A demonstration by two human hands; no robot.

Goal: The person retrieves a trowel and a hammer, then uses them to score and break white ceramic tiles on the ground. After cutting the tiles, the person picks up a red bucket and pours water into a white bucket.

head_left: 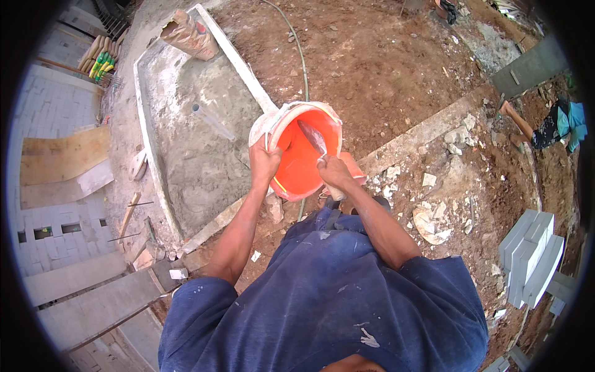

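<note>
An orange bucket [299,172], its outside and rim smeared white, is tilted so that its mouth faces me. My left hand [264,163] is closed on the left side of its rim, by the wire handle. A trowel [313,136] reaches into the bucket, its blade pointing up and left. Closed round the trowel's handle is my right hand [335,172], at the bucket's right rim. The bucket's inner wall shows bare orange, but its bottom is partly hidden by the tilt.
Left of the bucket lies a shallow framed bed [186,146] of grey mortar. An opened paper sack [191,38] stands at its far end. A hose [302,59] crosses the dirt. Grey blocks [527,254] are stacked at right; another person [555,127] is farther off.
</note>
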